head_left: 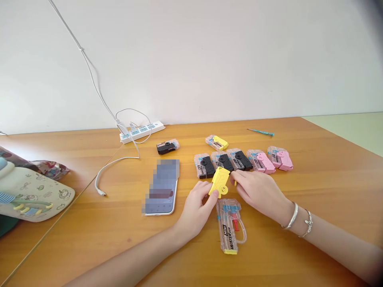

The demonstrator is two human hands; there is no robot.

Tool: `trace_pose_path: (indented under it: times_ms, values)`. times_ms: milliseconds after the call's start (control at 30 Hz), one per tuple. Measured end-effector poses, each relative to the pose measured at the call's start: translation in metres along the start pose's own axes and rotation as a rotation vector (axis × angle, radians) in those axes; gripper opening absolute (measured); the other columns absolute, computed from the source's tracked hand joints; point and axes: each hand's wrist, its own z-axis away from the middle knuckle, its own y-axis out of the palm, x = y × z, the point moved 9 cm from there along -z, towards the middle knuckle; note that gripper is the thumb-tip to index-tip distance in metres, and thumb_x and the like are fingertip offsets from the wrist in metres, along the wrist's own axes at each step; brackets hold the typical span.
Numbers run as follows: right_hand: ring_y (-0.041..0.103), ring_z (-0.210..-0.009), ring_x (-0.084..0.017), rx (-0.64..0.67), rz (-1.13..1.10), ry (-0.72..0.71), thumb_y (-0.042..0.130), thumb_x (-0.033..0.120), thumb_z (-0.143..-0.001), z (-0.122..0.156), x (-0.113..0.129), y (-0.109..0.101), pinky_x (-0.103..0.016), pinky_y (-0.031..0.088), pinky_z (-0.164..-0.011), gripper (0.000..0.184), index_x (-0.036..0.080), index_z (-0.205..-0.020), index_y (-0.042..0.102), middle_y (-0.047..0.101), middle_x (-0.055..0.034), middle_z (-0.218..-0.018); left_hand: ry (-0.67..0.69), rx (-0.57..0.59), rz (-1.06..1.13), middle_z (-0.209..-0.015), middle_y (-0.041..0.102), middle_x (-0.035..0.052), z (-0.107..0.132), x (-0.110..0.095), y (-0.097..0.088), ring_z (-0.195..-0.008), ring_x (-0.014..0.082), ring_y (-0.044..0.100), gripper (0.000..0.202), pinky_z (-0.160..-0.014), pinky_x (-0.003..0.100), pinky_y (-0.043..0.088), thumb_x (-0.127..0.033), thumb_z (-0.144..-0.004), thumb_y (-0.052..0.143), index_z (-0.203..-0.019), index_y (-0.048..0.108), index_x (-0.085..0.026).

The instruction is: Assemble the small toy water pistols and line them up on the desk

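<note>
My left hand (197, 203) grips a yellow plastic water gun casing (220, 182) between thumb and fingers, raised over the table. Close on its right, my right hand (259, 189) has its fingers curled together, and a small bit of yellow shows at the fingertips; its shape is mostly hidden. Below both hands lies a transparent mini water gun (229, 227) with a red trigger, a clear looped guard and a yellow strip at its near end. Beyond my hands stretches a row of folded mini water guns, black ones (206, 166) at left and pink ones (263, 161) at right.
A phone (161, 187) lies left of my left hand. Farther back are another black water gun (167, 146), a yellow one (217, 142) and a teal screwdriver (261, 132). A white power strip (142, 132) with cables sits by the wall. A patterned bottle (38, 193) lies far left.
</note>
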Motion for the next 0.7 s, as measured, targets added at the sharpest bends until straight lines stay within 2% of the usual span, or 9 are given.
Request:
trace_pose_path:
  times_ms: [100, 200, 333, 400, 467, 567, 700]
  values:
    - [0.057, -0.053, -0.013, -0.007, -0.034, -0.001, 0.040, 0.005, -0.080, 0.008, -0.002, 0.012, -0.026, 0.028, -0.046, 0.019, 0.018, -0.078, 0.054, 0.062, 0.0008, -0.067, 0.006, 0.023, 0.005, -0.074, 0.055, 0.0013, 0.000, -0.001, 0.002, -0.078, 0.0192, 0.049, 0.029, -0.070, 0.028, 0.040, -0.029, -0.093, 0.039, -0.076, 0.061, -0.020]
    - [0.058, -0.058, -0.014, -0.024, -0.066, 0.009, 0.039, 0.008, -0.084, 0.008, -0.001, 0.015, -0.026, 0.033, -0.047, 0.019, 0.018, -0.081, 0.054, 0.062, -0.0016, -0.074, 0.000, 0.046, 0.010, -0.079, 0.057, 0.0024, 0.000, -0.001, 0.005, -0.082, 0.0199, 0.050, 0.029, -0.074, 0.030, 0.041, -0.027, -0.093, 0.040, -0.076, 0.062, -0.020]
    - [0.060, -0.078, -0.018, -0.108, -0.273, -0.043, 0.038, 0.008, -0.086, 0.008, 0.007, 0.003, -0.028, 0.046, -0.062, 0.019, 0.018, -0.086, 0.054, 0.065, -0.0066, -0.087, -0.001, 0.056, 0.009, -0.087, 0.059, 0.0035, 0.001, -0.001, 0.007, -0.089, 0.0210, 0.051, 0.024, -0.079, 0.032, 0.042, -0.023, -0.091, 0.043, -0.078, 0.064, -0.021]
    - [0.059, -0.083, -0.019, -0.150, -0.382, -0.091, 0.039, 0.007, -0.086, 0.009, 0.012, -0.005, -0.030, 0.049, -0.069, 0.021, 0.018, -0.094, 0.055, 0.066, -0.0074, -0.093, 0.021, 0.050, 0.034, -0.097, 0.060, 0.0036, 0.001, -0.002, 0.006, -0.096, 0.0211, 0.050, 0.019, -0.086, 0.033, 0.041, -0.018, -0.088, 0.046, -0.088, 0.065, -0.022]
    - [0.059, -0.087, -0.018, -0.177, -0.446, -0.138, 0.041, 0.008, -0.088, 0.011, 0.016, -0.010, -0.031, 0.050, -0.074, 0.022, 0.018, -0.102, 0.054, 0.067, -0.0070, -0.099, 0.044, 0.042, 0.064, -0.105, 0.059, 0.0034, 0.002, -0.004, 0.006, -0.102, 0.0207, 0.049, 0.021, -0.091, 0.032, 0.040, -0.014, -0.087, 0.047, -0.090, 0.066, -0.023]
    - [0.060, -0.090, -0.018, -0.223, -0.466, -0.183, 0.041, 0.010, -0.091, 0.015, 0.018, -0.013, -0.032, 0.050, -0.076, 0.023, 0.020, -0.108, 0.054, 0.067, -0.0062, -0.103, 0.069, 0.043, 0.089, -0.110, 0.057, 0.0033, 0.002, -0.005, 0.005, -0.105, 0.0201, 0.047, 0.027, -0.093, 0.031, 0.038, -0.009, -0.086, 0.043, -0.081, 0.066, -0.022]
    - [0.061, -0.090, -0.018, -0.260, -0.458, -0.243, 0.041, 0.011, -0.092, 0.017, 0.021, -0.017, -0.032, 0.051, -0.075, 0.022, 0.020, -0.109, 0.053, 0.068, -0.0074, -0.105, 0.053, 0.041, 0.125, -0.102, 0.057, 0.0047, 0.002, -0.004, 0.004, -0.096, 0.0193, 0.047, 0.034, -0.087, 0.030, 0.039, -0.006, -0.085, 0.033, -0.071, 0.061, -0.019]
